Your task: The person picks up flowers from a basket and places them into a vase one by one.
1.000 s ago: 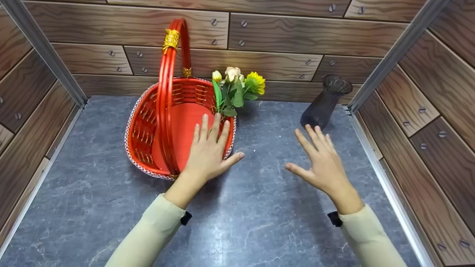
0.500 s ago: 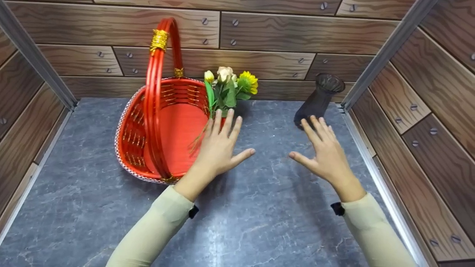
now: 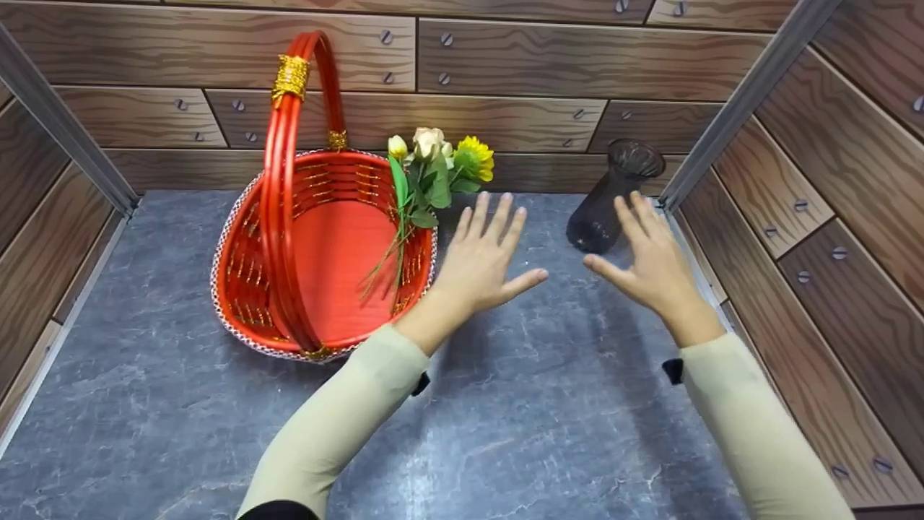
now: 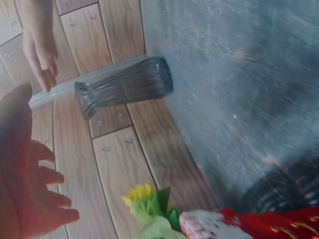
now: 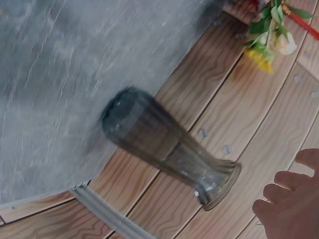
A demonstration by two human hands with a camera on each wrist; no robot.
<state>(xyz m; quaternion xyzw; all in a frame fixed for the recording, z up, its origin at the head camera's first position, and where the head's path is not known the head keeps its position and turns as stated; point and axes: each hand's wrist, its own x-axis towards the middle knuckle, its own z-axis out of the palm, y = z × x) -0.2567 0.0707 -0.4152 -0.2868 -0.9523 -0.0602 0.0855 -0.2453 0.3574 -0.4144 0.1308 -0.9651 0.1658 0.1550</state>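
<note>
In the head view my left hand (image 3: 480, 263) is held over the tabletop just right of the red basket (image 3: 238, 289), fingers spread and holding nothing. My right hand (image 3: 653, 267) is close to the dark glass vase (image 3: 599, 206), its fingertips overlapping the vase's right side in this view. The vase stands upright near the back right corner, and the right wrist view shows the whole vase (image 5: 159, 137) apart from the fingers. Several flowers (image 3: 433, 170), yellow and cream with green leaves, lean over the basket's right rim with their stems inside.
The basket's tall red handle (image 3: 281, 180) with gold wrapping arches upward. Wood-patterned panels (image 3: 505, 58) wall the back and both sides, joined by grey metal corner posts (image 3: 751, 101). A grey marbled tabletop (image 3: 548, 404) lies beneath everything.
Both hands have moved forward and to the right, the left one leaving its place over the basket's right side. Basket, flowers and vase shift slightly left together as the head view turns.
</note>
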